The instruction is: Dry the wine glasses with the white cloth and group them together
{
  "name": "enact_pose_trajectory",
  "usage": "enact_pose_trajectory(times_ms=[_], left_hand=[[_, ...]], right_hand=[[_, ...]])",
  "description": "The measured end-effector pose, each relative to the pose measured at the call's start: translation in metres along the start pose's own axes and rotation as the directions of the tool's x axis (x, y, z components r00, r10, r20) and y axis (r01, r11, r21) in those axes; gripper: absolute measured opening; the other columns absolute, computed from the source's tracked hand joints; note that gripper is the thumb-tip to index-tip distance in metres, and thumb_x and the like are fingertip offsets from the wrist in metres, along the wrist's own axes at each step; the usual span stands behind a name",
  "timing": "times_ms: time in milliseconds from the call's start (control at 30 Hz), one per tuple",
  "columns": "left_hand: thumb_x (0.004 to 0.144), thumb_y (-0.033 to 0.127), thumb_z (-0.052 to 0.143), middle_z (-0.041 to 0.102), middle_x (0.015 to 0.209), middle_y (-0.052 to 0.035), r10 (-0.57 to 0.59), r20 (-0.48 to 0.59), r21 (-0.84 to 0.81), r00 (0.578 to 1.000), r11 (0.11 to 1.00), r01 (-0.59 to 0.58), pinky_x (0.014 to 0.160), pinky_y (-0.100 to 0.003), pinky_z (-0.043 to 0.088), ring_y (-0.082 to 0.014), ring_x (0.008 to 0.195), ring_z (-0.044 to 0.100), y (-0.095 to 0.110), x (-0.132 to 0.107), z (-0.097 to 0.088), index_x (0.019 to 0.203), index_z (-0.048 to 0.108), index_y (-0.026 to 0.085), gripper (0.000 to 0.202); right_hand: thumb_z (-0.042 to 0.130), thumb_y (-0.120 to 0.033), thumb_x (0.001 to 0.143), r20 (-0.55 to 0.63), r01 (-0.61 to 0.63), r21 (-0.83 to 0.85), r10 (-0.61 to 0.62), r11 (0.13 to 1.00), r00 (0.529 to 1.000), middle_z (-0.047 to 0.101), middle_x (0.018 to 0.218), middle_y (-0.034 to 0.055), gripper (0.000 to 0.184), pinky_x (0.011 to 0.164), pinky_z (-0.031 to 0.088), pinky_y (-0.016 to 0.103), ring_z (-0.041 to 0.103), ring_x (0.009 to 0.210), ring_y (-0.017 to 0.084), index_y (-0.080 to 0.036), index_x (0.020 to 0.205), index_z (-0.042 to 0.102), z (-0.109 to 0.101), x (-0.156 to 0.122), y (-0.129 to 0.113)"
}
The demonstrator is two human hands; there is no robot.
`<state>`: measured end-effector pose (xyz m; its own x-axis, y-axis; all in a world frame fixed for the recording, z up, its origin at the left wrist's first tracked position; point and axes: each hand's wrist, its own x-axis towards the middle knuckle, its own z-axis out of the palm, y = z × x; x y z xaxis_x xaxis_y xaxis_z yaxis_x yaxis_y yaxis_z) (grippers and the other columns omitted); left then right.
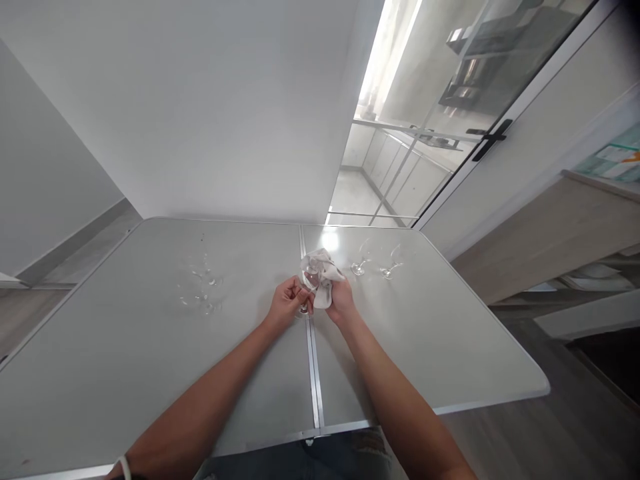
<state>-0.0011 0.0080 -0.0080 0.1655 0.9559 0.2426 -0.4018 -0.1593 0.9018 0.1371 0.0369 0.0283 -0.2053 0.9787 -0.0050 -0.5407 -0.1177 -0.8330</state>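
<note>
Grey table; cloth half hides glass between hands.

Both arms are bare, with no sleeves. The left hand and the right hand wear no gloves and no rings that show. A thin white band goes around the left arm.

The single head camera looks forward and steeply down from above the table, close enough that both forearms run in from the bottom edge. It faces a white wall, with a glass door at right.
</note>
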Motion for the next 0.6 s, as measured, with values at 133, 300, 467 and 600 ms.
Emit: enact_pose_trajectory(times_ms=[133,300,467,600], left_hand=[[0.085,0.059,0.069,0.063,0.07,-0.0003,0.009,-0.191,0.011,0.982,1.0,-0.007,0.054,-0.023,0.043,-0.0094,0.054,0.053,-0.007,0.004,-0.006,0.078,0.047,0.018,0.046],[0.083,0.06,0.071,0.056,0.063,0.0032,0.022,-0.214,0.013,0.977,1.0,-0.019,0.054,-0.021,0.039,-0.0084,0.054,0.047,-0.009,0.007,-0.008,0.08,0.051,0.018,0.046],[0.087,0.065,0.063,0.056,0.056,0.002,-0.113,-0.015,-0.138,0.993,0.984,0.11,0.045,-0.022,0.031,-0.0086,0.044,0.044,0.003,0.003,0.0,0.082,0.05,0.019,0.048],[0.082,0.064,0.069,0.053,0.051,0.0029,-0.182,0.099,-0.237,0.978,0.95,0.201,0.042,-0.023,0.029,-0.0091,0.04,0.043,0.012,0.002,0.003,0.077,0.047,0.019,0.051]], right_hand=[[0.062,-0.043,0.091,0.063,0.178,-0.379,-0.166,0.908,0.984,0.062,0.08,0.0005,0.024,0.065,0.047,0.025,0.056,0.073,0.015,-0.02,0.095,0.066,0.005,-0.006,0.007],[0.061,-0.05,0.091,0.165,0.291,-0.632,-0.243,0.718,0.956,0.062,0.08,0.0006,0.033,0.07,0.047,0.027,0.054,0.072,0.016,-0.019,0.099,0.064,0.002,-0.007,0.003],[0.058,-0.067,0.086,0.235,-0.01,-0.359,0.101,0.933,0.967,0.061,0.06,0.0027,0.049,0.058,0.049,0.031,0.059,0.06,0.02,-0.019,0.089,0.066,-0.001,-0.01,0.002],[0.051,-0.077,0.083,0.263,-0.213,-0.192,0.259,0.958,0.929,0.068,0.067,0.0084,0.064,0.059,0.053,0.033,0.067,0.07,0.025,-0.017,0.092,0.07,0.001,-0.012,-0.004]])
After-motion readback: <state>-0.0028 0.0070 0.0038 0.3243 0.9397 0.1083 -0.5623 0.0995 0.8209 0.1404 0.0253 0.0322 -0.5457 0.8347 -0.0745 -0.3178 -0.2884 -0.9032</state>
